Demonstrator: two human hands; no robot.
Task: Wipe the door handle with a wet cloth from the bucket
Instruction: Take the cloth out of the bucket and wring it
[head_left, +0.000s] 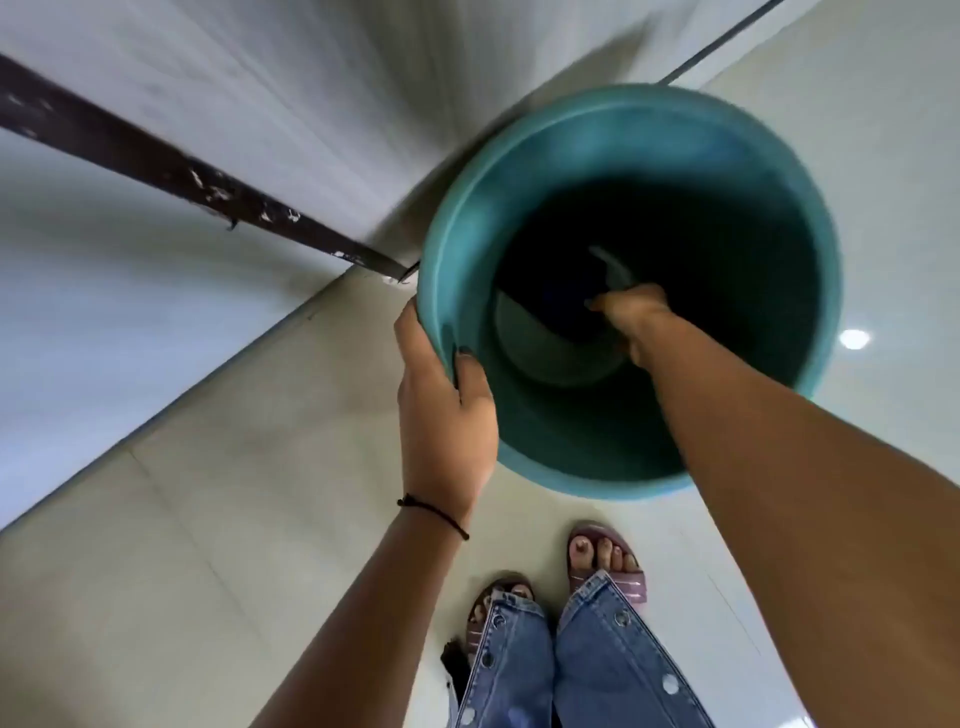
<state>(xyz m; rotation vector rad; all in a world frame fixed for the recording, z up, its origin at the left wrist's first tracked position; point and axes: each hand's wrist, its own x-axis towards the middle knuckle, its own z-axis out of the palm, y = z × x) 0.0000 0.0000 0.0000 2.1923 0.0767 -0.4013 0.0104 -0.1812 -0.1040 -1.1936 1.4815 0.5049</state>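
A teal plastic bucket (727, 156) stands on the tiled floor in front of me, seen from above. My left hand (447, 410) grips its near-left rim, thumb inside. My right hand (631, 317) reaches deep into the bucket, fingers closed on a dark blue cloth (610, 278) whose pale edge sticks up above the fingers. The bucket's inside is dark, so much of the cloth is hard to make out. No door handle is in view.
A white wall or door face (260, 78) rises at the upper left, with a dark, chipped strip (156, 156) running down to the floor beside the bucket. My feet in sandals (608, 561) and jeans stand just below the bucket on glossy cream tiles (182, 519).
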